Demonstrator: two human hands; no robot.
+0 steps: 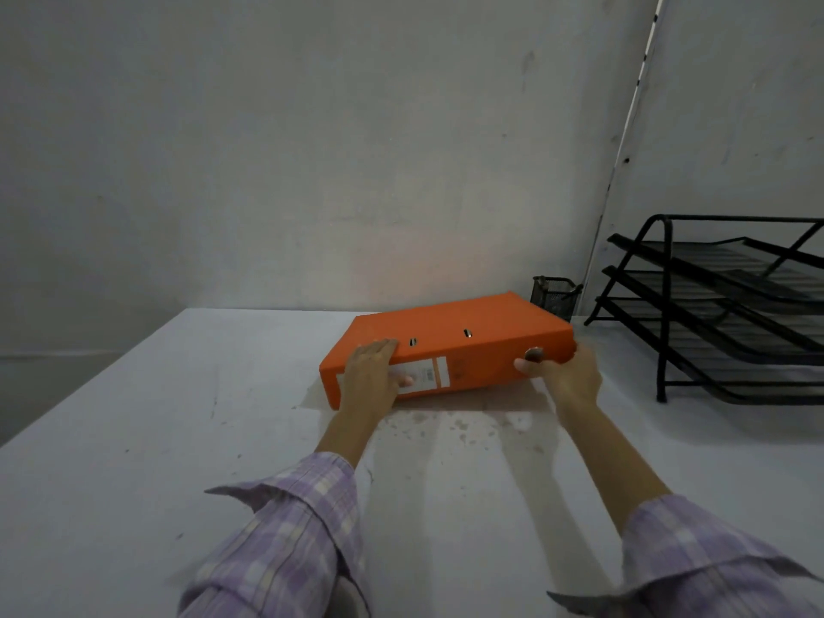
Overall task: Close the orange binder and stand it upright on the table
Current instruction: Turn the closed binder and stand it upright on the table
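The orange binder (450,345) lies closed on the tabletop (178,439) — long axis nine-to-three. Left hand (372,376) and right hand (564,376) each grip an end, spine facing six.

Both sleeves (290,537) were lilac-and-white plaid, cuffs unbuttoned and flared open, pushed partway up bare forearms; no rings visible.

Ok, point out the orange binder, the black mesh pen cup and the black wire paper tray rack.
Orange cardboard binder (468,323): head view, top cover.
Black mesh pen cup (555,295): head view, front wall.
Black wire paper tray rack (667,305): head view, front upright post.
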